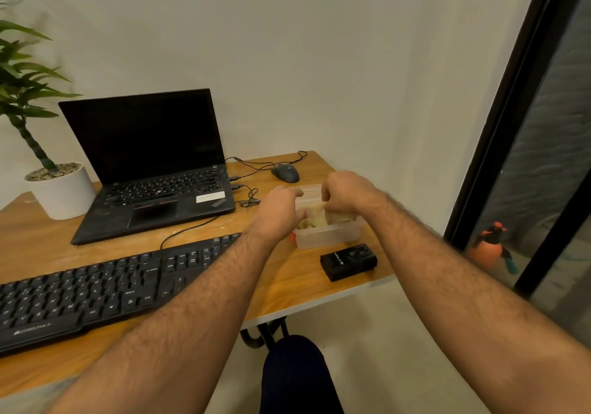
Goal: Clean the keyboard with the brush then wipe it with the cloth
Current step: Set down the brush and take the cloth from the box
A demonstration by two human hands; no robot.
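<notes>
Cloth (323,214) in clear tub (326,238), both hands' grip pinching it, keyboard (96,289) well left.

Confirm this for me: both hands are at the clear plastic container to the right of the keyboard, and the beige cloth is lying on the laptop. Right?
Not quite. The head view shows the beige cloth inside the clear plastic container, not on the laptop. The rest holds: left hand and right hand are both at the container, right of the keyboard.

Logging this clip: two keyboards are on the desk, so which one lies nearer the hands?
The separate black keyboard at the desk's front edge; the left forearm crosses its right end. The laptop, with its built-in keys, sits farther back by the wall.
</notes>
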